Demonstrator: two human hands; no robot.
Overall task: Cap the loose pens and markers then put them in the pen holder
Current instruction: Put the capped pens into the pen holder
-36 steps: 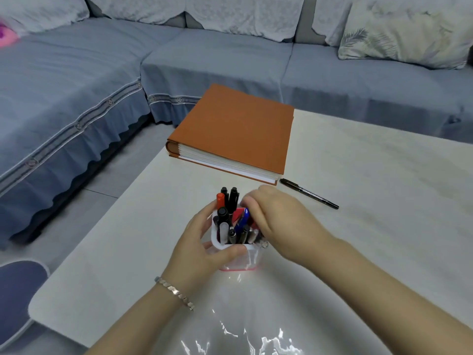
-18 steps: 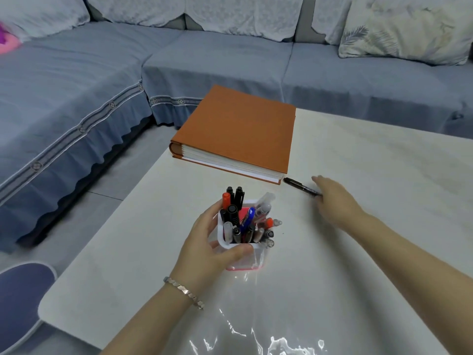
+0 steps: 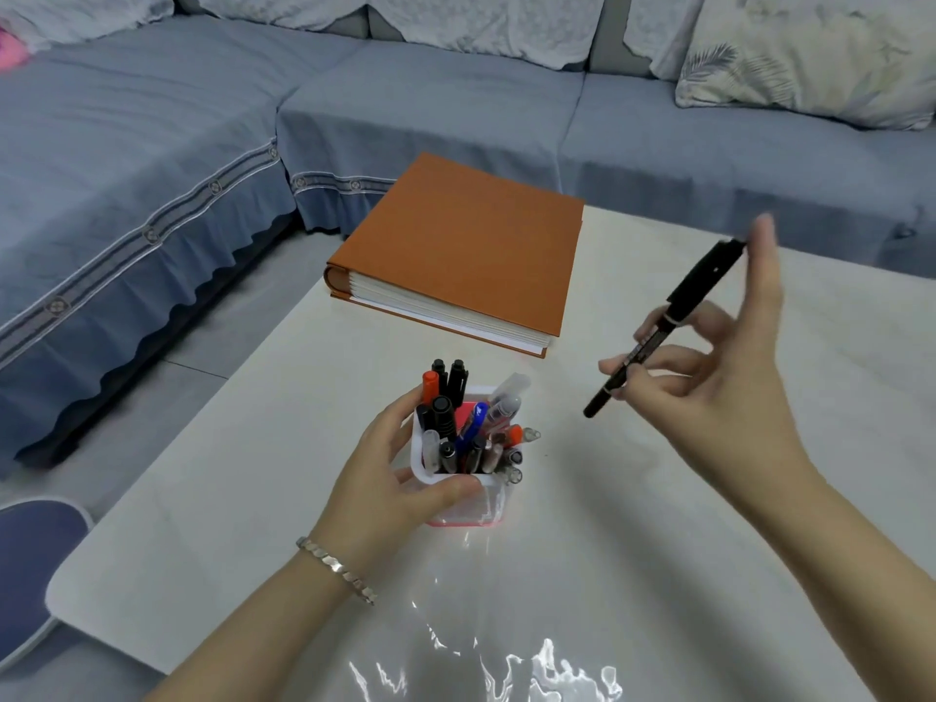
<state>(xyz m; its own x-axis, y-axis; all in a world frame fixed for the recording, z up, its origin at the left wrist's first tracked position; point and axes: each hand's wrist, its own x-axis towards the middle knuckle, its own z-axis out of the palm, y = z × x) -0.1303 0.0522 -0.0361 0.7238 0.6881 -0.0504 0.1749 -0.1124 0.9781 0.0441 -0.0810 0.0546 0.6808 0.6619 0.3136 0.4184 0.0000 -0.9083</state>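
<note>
A clear pen holder (image 3: 490, 506) with a white rim and pink base stands on the white table (image 3: 658, 549), packed with several capped pens and markers (image 3: 471, 428). My left hand (image 3: 385, 478) grips the holder's left side, thumb across its near rim. My right hand (image 3: 719, 382) is raised above the table to the right of the holder and pinches a black capped marker (image 3: 673, 319). The marker slants with its thin end down toward the holder and its thick cap up by my fingertips.
A thick orange album (image 3: 456, 250) lies at the table's far left corner, just behind the holder. A blue-grey sofa (image 3: 152, 159) wraps round the far and left sides, with a leaf-print cushion (image 3: 810, 63) at the right. A blue stool (image 3: 30, 549) stands at lower left.
My right hand left the holder, reached the black marker lying by the album, picked it up and lifted it off the table. My left hand stayed on the holder.
</note>
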